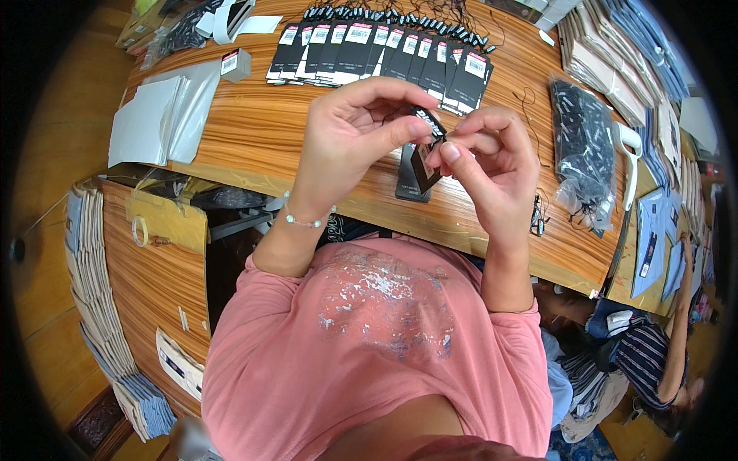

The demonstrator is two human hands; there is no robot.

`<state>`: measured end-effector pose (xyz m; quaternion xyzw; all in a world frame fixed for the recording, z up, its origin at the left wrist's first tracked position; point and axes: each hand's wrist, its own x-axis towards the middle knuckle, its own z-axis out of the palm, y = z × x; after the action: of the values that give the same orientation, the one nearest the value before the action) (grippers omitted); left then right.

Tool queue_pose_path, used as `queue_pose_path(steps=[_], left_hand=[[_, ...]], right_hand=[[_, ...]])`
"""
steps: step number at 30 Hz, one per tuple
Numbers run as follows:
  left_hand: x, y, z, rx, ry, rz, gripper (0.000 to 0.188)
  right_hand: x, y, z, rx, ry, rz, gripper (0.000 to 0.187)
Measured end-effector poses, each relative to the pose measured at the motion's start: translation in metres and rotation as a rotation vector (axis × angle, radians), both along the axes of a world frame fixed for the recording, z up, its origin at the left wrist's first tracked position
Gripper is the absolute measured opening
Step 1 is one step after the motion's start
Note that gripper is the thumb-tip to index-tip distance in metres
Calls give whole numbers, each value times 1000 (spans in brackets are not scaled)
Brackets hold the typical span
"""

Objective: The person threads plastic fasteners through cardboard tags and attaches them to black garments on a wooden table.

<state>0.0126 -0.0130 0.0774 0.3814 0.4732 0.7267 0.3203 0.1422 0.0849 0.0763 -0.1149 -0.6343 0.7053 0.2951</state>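
Observation:
My left hand, with a beaded bracelet at the wrist, pinches the top of a black hang tag between thumb and forefinger. A black piece with white lettering shows at its fingertips. My right hand closes thumb and fingers at the tag's upper right edge, close to the left fingertips. Any cord between the fingers is too small to make out. Below, another black tag lies flat on the wooden table. Beyond my hands, overlapping black hang tags with white barcode stickers lie in a row, their black cords toward the far side.
A clear plastic bag of black tag cords lies at right, beside a white handled object. White sheets and a small box are at left. Folded garments are stacked far right. Another person is at lower right.

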Motion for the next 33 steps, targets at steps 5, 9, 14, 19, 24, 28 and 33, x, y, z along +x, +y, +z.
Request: queue_pose_path(steps=[5,9,14,19,24,28,33], left_hand=[[-6,0,-4,-56,29,-78,19],[-10,0,-2,-71,9,-152,16],[-13,1,10,-145,55,-209,15],[-16,3,5,-160,36,-250,15],[-13,6,3,-131,-94,-322,15],[-8,7,-1,-57,-214,-324,17],[-5,2,-4,-49,-212,-303,20]], right_hand=[[3,6,1,-102,-8,94,16],[6,9,1,-210,-2,159,15],[7,10,0,-257,17,197,15],[8,8,0,-259,1,176,16],[6,6,-1,-267,16,145,17],[7,4,-3,-277,65,164,21],[3,3,-17,2,259,20,25]])
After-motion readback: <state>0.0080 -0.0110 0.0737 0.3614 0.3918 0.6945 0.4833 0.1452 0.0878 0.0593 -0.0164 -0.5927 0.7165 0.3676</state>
